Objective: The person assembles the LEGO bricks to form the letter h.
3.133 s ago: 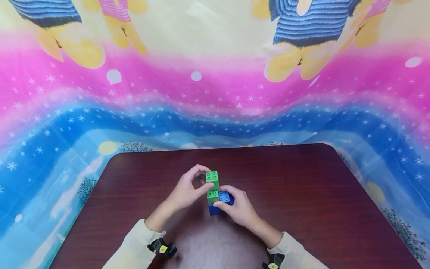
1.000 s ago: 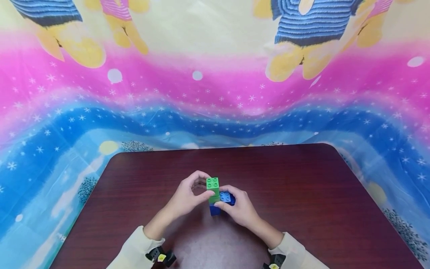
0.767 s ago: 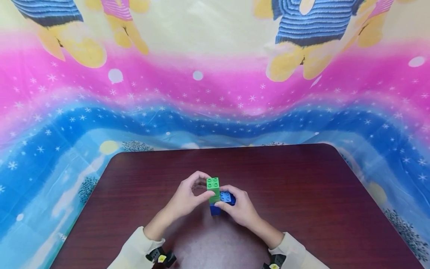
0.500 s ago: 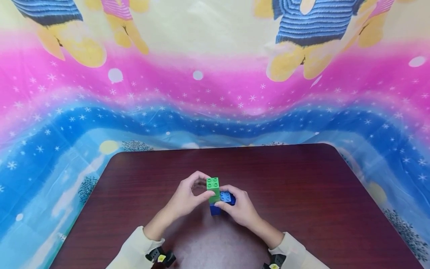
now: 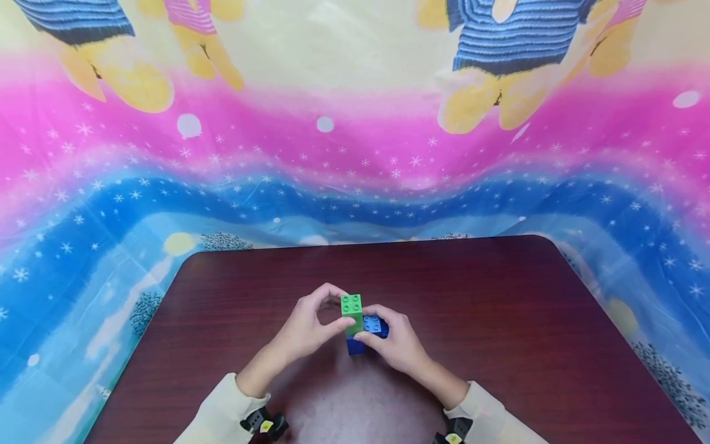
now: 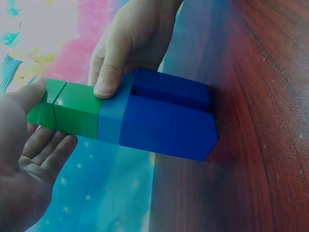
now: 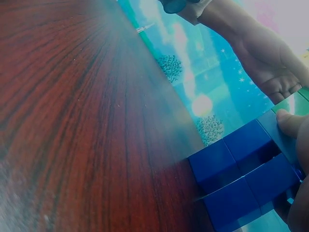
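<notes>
A toy brick tower stands at the middle of the table, with dark blue bricks (image 7: 229, 205) forming two columns at its base. Across them lies a light blue brick (image 5: 373, 324), its right-hand studs bare. Above its left part sits a green brick (image 6: 77, 111), with a second green brick (image 5: 352, 316) on top. My left hand (image 5: 302, 327) pinches the top green brick between thumb and fingers. From the other side my right hand (image 5: 403, 344) grips the light blue layer, its thumb at the front. In the left wrist view a thin line separates the two green bricks.
The dark red-brown table (image 5: 471, 277) has rounded far corners. Behind and beside it hangs a colourful printed cloth (image 5: 377, 142). Each sleeve cuff carries a small black camera, such as the left wrist camera (image 5: 265, 424).
The left hand has lowered the top green brick onto the lower one, whose studs are now covered. The right hand has stayed nearly still on the tower.
</notes>
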Action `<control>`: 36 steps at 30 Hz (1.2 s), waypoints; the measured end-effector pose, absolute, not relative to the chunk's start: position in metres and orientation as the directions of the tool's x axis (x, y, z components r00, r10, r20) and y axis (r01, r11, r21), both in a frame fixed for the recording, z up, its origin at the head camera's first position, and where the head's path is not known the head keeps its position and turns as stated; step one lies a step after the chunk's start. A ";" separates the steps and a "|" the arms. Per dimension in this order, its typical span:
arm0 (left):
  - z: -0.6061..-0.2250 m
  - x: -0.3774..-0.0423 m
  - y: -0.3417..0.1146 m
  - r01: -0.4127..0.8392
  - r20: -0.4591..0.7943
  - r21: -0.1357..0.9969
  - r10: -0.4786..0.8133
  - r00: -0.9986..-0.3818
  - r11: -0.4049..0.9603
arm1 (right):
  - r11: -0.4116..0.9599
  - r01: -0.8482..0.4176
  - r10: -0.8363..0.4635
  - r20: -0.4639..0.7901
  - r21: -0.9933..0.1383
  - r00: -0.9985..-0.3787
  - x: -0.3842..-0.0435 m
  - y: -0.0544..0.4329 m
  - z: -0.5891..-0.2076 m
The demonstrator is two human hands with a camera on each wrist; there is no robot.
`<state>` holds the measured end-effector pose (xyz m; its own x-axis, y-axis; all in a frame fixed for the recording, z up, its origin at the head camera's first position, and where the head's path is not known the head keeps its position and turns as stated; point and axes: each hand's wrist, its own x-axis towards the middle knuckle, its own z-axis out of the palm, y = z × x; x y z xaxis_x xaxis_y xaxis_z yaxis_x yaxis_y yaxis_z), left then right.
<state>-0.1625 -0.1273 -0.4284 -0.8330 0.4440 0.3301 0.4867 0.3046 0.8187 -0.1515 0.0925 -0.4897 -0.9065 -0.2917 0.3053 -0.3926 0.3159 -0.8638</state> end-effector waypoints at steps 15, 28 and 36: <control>-0.439 -0.161 -0.123 0.533 0.390 0.790 0.423 -0.818 0.302 | 0.327 -0.379 -0.295 0.288 -0.866 -0.911 -0.151 0.093 -0.490; -0.444 -0.160 -0.122 0.545 0.414 0.789 0.408 -0.813 0.285 | 0.356 -0.378 -0.315 0.271 -0.854 -0.910 -0.149 0.095 -0.483; -0.454 -0.159 -0.119 0.556 0.443 0.786 0.382 -0.811 0.271 | 0.361 -0.372 -0.313 0.265 -0.855 -0.912 -0.148 0.095 -0.483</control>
<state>-0.1587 -0.1187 -0.4537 -0.8114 0.3817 0.4426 0.5562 0.2714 0.7855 -0.1480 0.0954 -0.4826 -0.9122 -0.3128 0.2647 -0.3720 0.3612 -0.8551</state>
